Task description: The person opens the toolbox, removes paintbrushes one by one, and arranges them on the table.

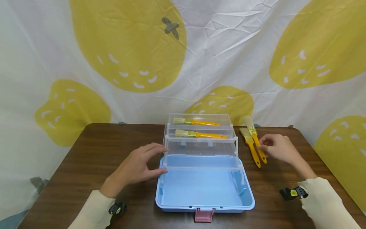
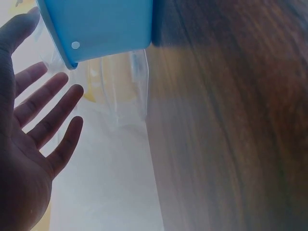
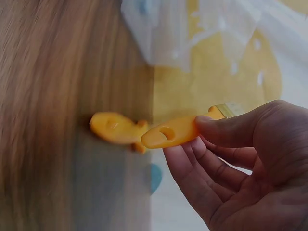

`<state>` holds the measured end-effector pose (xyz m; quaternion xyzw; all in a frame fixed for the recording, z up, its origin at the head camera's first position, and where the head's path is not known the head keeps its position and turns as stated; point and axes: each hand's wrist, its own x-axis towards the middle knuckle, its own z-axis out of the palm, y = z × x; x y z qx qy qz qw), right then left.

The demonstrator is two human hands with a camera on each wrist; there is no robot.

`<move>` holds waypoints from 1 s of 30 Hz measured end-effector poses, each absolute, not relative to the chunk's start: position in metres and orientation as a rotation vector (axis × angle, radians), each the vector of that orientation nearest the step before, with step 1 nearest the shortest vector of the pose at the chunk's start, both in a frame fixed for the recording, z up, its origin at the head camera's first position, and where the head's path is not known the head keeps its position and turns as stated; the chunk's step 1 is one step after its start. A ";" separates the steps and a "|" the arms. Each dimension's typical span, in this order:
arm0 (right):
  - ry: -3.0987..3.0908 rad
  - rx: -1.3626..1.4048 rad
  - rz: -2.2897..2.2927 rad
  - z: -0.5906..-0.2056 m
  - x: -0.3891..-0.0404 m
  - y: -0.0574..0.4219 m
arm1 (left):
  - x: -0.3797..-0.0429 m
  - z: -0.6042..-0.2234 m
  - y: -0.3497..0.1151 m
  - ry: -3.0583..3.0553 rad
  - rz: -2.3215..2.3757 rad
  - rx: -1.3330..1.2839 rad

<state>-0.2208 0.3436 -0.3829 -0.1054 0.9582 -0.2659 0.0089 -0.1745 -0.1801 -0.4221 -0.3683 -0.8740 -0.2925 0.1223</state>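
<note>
My right hand [image 1: 278, 149] pinches the yellow handle of a paintbrush [image 1: 259, 145] between thumb and fingers, its pale bristles pointing away from me. Beside it on the table lies a second paintbrush [image 1: 251, 148]; in the right wrist view this other brush's handle [image 3: 113, 127] is left of the held one. My left hand [image 1: 136, 165] has its fingers spread at the left side of a light blue toolbox [image 1: 204, 189], fingertips right at its edge. Clear fold-out trays stand raised at the box's back. One paintbrush [image 1: 206, 123] lies in the top tray, another paintbrush [image 1: 210, 135] in the tray below.
The box stands on a dark brown wooden table [image 1: 94, 152], with a pink latch [image 1: 204, 215] at its front. Behind the table hangs a white cloth [image 1: 200, 63] with large yellow fruit prints.
</note>
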 end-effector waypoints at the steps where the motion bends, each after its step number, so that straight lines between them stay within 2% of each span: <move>1: 2.979 -0.310 -0.838 -0.386 -0.222 0.348 | -0.175 -0.422 -0.180 -2.550 -0.856 -1.076; 17: 2.830 -0.024 -0.860 -0.411 -0.234 0.386 | -0.174 -0.420 -0.179 -2.540 -0.894 -1.096; 30: 2.808 0.029 -0.865 -0.413 -0.237 0.393 | -0.175 -0.421 -0.179 -2.534 -0.903 -1.103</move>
